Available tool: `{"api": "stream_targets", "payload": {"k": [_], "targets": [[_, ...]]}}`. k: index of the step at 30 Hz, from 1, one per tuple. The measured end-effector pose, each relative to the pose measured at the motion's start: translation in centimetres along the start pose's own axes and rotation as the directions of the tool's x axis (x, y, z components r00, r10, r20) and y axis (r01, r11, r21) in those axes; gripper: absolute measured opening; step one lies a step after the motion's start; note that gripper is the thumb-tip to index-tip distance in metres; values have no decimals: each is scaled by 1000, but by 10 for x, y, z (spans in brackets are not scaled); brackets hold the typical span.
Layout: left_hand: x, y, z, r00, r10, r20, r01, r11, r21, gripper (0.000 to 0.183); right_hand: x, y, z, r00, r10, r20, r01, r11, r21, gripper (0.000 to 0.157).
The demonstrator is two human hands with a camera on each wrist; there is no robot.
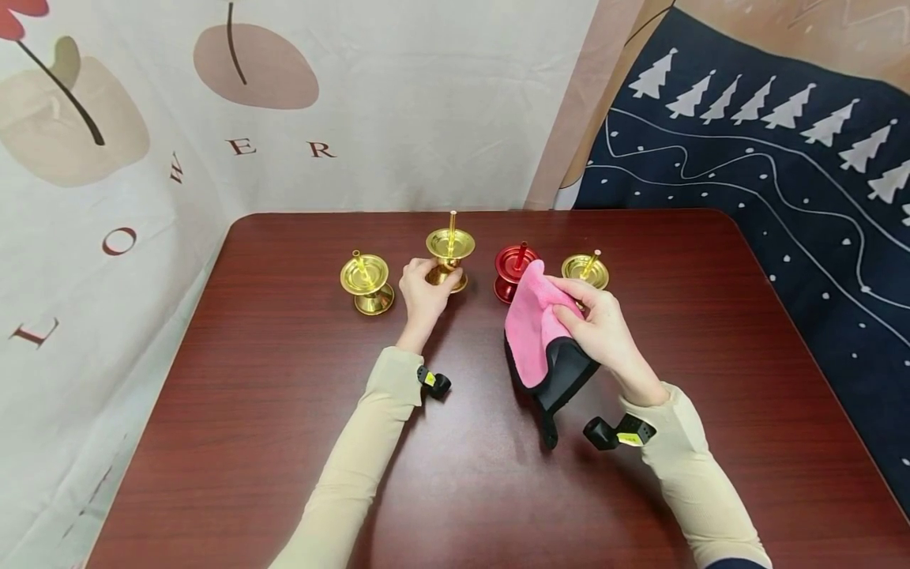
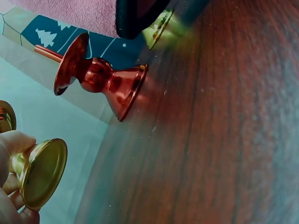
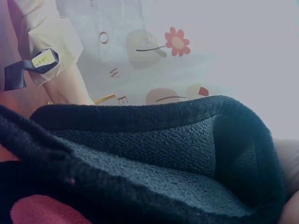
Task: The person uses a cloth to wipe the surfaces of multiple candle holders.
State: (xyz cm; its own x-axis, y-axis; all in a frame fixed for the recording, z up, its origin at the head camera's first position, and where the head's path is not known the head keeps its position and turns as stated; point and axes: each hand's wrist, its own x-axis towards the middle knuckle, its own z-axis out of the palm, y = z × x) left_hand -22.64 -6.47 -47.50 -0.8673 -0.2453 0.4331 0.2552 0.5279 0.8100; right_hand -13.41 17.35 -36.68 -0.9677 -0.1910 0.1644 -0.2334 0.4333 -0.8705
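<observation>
My left hand (image 1: 425, 294) grips a gold candle holder (image 1: 451, 243) low on its body; in the left wrist view the underside of its round base (image 2: 44, 173) shows, lifted off the table. My right hand (image 1: 600, 324) pinches a soft pink and black fabric piece (image 1: 528, 328) with a dark edging and a narrow black end hanging down. Its dark, hollow inner side (image 3: 154, 149) fills much of the right wrist view. Behind the fabric stands a red candle holder (image 1: 506, 288), partly covered. Another gold candle holder (image 1: 596, 273) is just behind my right fingers.
A third gold candle holder (image 1: 366, 283) stands upright left of my left hand. All of these are near the far edge of the dark red-brown table (image 1: 284, 442). A pale printed cloth (image 1: 426, 95) and a navy tree-patterned cloth (image 1: 711, 158) hang behind.
</observation>
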Motion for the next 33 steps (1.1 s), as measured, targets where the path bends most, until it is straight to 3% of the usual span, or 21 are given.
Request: {"api": "stream_targets", "payload": {"k": [5,33], "targets": [[0,-4,1,1000,2,8,-2,1000,15,27,0,1,0,1000,3,0,-3,1000,2,37],[-2,-13,8,985,-164,54,162,986,38,29,-2,6,0,1000,24,7,-24,999,27,37]]}}
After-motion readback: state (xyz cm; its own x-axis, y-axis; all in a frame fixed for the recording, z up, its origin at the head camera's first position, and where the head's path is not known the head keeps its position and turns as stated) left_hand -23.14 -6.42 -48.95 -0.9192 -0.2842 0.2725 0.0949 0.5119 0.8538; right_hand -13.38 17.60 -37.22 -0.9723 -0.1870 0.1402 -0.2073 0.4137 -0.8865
